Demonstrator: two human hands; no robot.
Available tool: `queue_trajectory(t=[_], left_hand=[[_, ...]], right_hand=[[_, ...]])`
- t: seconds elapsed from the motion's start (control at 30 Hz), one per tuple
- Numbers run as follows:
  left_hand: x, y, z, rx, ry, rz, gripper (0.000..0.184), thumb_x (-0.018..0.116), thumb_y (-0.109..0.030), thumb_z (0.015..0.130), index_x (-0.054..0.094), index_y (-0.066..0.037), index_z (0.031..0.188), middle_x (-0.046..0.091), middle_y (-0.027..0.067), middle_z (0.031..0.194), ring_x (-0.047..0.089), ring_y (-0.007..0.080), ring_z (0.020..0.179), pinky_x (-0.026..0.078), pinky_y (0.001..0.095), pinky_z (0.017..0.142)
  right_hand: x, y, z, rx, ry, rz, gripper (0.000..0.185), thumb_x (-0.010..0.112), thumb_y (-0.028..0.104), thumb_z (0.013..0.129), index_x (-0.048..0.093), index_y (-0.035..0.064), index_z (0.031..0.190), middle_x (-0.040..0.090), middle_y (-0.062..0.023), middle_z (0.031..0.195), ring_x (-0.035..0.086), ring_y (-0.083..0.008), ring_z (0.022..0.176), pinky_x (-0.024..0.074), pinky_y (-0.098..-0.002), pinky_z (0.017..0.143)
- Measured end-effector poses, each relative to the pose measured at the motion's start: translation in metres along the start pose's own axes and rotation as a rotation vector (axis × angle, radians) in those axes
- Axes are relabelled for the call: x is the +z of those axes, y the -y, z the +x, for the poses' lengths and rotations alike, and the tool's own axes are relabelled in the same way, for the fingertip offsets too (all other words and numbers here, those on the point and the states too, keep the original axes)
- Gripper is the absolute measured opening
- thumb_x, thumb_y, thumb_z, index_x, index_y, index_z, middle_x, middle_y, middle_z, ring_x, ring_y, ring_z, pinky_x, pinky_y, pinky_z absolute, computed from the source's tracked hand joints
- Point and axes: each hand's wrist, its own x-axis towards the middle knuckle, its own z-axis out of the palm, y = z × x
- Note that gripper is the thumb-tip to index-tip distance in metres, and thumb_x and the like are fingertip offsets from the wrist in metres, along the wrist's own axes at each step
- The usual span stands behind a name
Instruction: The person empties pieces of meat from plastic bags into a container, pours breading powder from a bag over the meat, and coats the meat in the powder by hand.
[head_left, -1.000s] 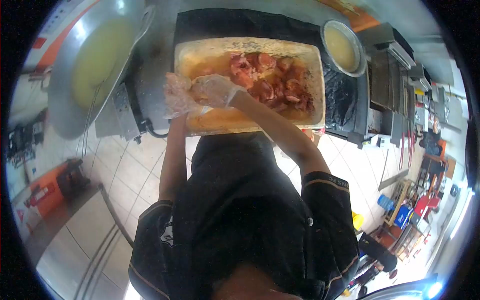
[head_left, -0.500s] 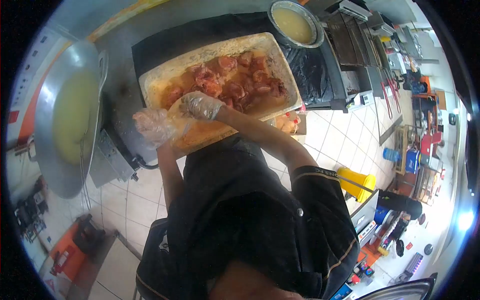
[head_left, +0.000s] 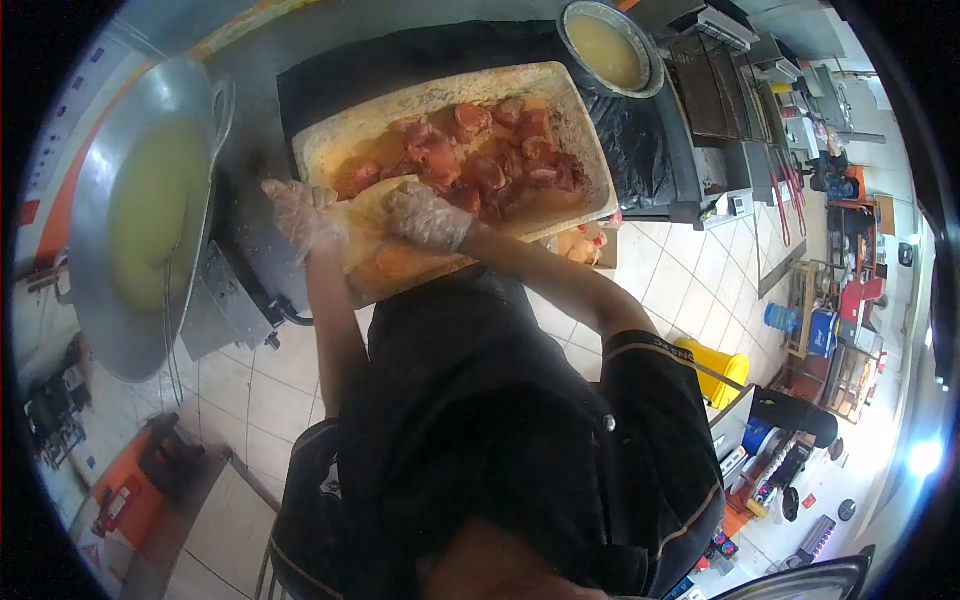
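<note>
A pale, worn rectangular tub [head_left: 545,90] holds several pieces of raw red meat [head_left: 440,155] in a thin orange liquid. A smooth pale-yellow mass [head_left: 365,215] lies at its near left part, between my hands; I cannot tell what it is. My left hand [head_left: 305,220], in a clear plastic glove, is at the left rim with fingers stretched out and apart. My right hand [head_left: 430,215], also gloved, rests over the pale mass inside the tub. Its fingers curl downward, and what lies under them is hidden.
On the left stands a large metal wok [head_left: 85,200] of yellowish liquid, with a wire-handled tool [head_left: 170,290] in it. A metal bowl [head_left: 650,70] of cloudy liquid sits at the back right. Black plastic sheeting [head_left: 630,150] covers the counter; a yellow bin [head_left: 715,370] stands right.
My left hand has turned, its fingers now spread and pointing up over the left rim. My right hand has shifted slightly right and down. The whole view has moved a little.
</note>
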Motion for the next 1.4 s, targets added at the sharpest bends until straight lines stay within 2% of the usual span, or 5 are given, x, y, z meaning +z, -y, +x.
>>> queue_trajectory(t=[0.53, 1.0, 1.17, 1.33, 1.4], left_hand=[[0.079, -0.006, 0.011, 0.016, -0.352, 0.505, 0.044, 0.051, -0.053, 0.095, 0.047, -0.016, 0.072, 0.038, -0.0035, 0.058, 0.036, 0.0104, 0.045, 0.029, 0.0267, 0.042], [0.074, -0.064, -0.038, 0.926, 0.958, 1.892, 0.041, 0.062, -0.023, 0.091, 0.054, -0.009, 0.128, 0.047, 0.0092, 0.138, 0.049, 0.0273, 0.124, 0.045, 0.0395, 0.098], [0.070, -0.089, -0.087, 0.415, 0.523, 1.502, 0.039, 0.067, -0.023, 0.089, 0.057, -0.007, 0.123, 0.053, 0.0131, 0.130, 0.054, 0.0309, 0.115, 0.046, 0.0433, 0.098], [-0.019, -0.018, -0.102, -0.548, -0.300, 0.463, 0.048, 0.051, -0.043, 0.097, 0.052, -0.004, 0.126, 0.058, 0.0127, 0.118, 0.055, 0.0288, 0.111, 0.047, 0.0405, 0.096], [0.015, -0.008, -0.114, -0.930, 0.102, -0.130, 0.056, 0.056, -0.051, 0.092, 0.056, -0.001, 0.117, 0.061, 0.0142, 0.117, 0.058, 0.0340, 0.107, 0.041, 0.0499, 0.102]], right_hand=[[0.056, -0.010, -0.024, 0.002, -0.056, -0.186, 0.021, 0.060, 0.023, 0.084, 0.065, 0.0096, 0.099, 0.065, -0.0094, 0.094, 0.063, -0.0205, 0.090, 0.0488, -0.0321, 0.076], [0.079, 0.004, 0.029, 0.492, 0.110, 0.446, 0.027, 0.054, 0.024, 0.090, 0.061, 0.0072, 0.111, 0.063, -0.0142, 0.105, 0.061, -0.0281, 0.101, 0.0487, -0.0404, 0.082], [0.018, -0.005, 0.033, 0.240, -0.120, -0.314, 0.027, 0.057, 0.021, 0.088, 0.059, 0.0055, 0.111, 0.063, -0.0133, 0.107, 0.060, -0.0316, 0.102, 0.0484, -0.0382, 0.083], [-0.059, 0.026, 0.054, 1.099, -0.579, 1.320, 0.043, 0.057, 0.026, 0.088, 0.055, 0.0045, 0.125, 0.057, -0.0110, 0.122, 0.053, -0.0237, 0.115, 0.0411, -0.0360, 0.094], [-0.044, 0.017, 0.053, 0.910, -0.767, 1.117, 0.026, 0.058, 0.030, 0.093, 0.058, 0.0077, 0.105, 0.056, -0.0033, 0.098, 0.053, -0.0151, 0.092, 0.0448, -0.0317, 0.078]])
